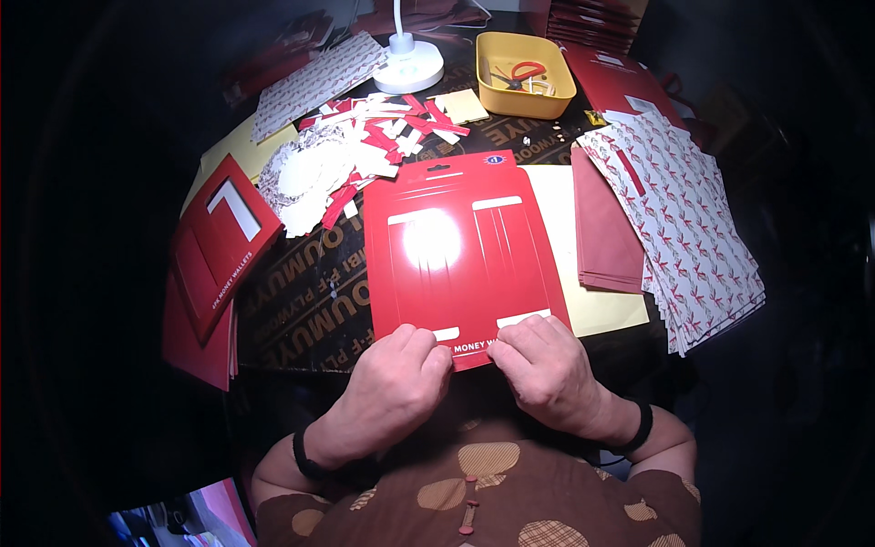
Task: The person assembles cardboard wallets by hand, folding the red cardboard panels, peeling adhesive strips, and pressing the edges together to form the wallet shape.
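Observation:
A glossy red cardboard package (465, 264) lies in front of me, its hang hole at the far end and pale slots near its corners. My left hand (396, 378) is closed on its near left edge, fingers curled over it. At the near right edge my right hand (551, 374) grips the same package, thumb and fingers pressed together. Lamp glare washes out a spot on its upper left. Beneath its right side, a pale yellow sheet (602, 305) sticks out.
To the right are plain red envelopes (606, 228) and a fanned stack of patterned paper (684, 219). At left, red packages (196, 273) overlap the table edge. Behind lie red and white scraps (365, 146), a white lamp (408, 68) and a yellow bin (524, 100) holding scissors (524, 73).

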`<state>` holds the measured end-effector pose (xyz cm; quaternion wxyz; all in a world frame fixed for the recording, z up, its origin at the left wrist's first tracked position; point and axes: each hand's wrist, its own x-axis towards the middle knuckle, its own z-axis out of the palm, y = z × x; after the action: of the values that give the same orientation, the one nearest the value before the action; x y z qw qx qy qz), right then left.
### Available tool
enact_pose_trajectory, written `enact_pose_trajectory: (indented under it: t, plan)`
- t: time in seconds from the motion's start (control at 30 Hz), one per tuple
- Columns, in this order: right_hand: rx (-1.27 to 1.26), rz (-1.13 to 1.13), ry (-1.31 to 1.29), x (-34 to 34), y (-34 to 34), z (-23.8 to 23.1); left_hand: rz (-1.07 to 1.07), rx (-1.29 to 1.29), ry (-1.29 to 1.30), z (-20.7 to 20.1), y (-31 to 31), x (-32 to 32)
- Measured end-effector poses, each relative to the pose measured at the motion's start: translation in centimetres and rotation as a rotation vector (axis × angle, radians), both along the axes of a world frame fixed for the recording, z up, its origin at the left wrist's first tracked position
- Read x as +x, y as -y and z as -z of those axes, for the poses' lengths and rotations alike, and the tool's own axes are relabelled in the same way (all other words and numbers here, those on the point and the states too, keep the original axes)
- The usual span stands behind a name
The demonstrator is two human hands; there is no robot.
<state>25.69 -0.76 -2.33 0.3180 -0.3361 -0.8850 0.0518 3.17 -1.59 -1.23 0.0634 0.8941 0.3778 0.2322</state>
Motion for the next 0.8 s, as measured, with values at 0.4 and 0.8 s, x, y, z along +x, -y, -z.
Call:
enact_pose_trajectory:
  t: [0.4, 0.8]
  plan:
    - [-0.324, 0.115, -0.003, 3.1, -1.4, -2.3, -0.035, -0.194, 0.071, -1.1, -1.2, -0.2]
    - [-0.503, 0.147, -0.051, 3.5, -2.4, -2.4, -0.092, -0.378, 0.141, -1.7, -1.9, -1.3]
